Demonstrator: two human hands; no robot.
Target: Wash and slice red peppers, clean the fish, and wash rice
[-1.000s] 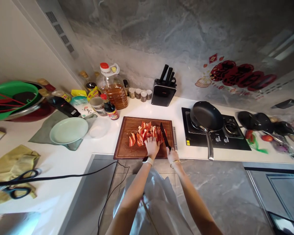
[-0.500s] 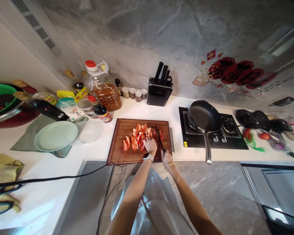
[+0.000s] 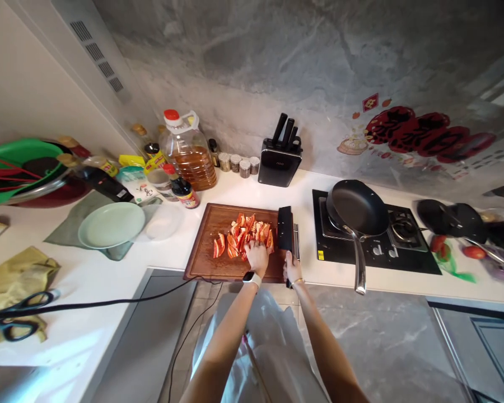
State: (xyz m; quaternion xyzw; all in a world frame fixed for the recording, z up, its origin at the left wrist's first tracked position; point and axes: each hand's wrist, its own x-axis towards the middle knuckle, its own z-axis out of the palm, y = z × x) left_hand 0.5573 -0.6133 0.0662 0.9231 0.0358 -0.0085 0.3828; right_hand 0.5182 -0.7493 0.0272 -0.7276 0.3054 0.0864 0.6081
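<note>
Nearest the near edge of the cutting board (image 3: 204,240), the person's two hands are at work. The left hand (image 3: 258,256), a watch (image 3: 248,276) at its wrist, rests with fingers lightly spread on the cut red pepper pieces (image 3: 235,238); whether it grips any piece cannot be told. The right hand (image 3: 293,267), at the board's near right corner, is closed around the handle of a black knife (image 3: 284,228), whose broad blade lies over the board's right side, beside the pieces. The pieces form a loose heap at the board's middle, a few strips set slightly apart on its left. Left of the board is a pale green plate (image 3: 111,225); right of it, a frying pan (image 3: 357,204) stands on the hob (image 3: 378,249). Beyond the board's far left corner stand a red-capped sauce bottle (image 3: 185,193) and, farther back, an oil jug (image 3: 193,162); behind its right half stands a knife block (image 3: 279,165).
</note>
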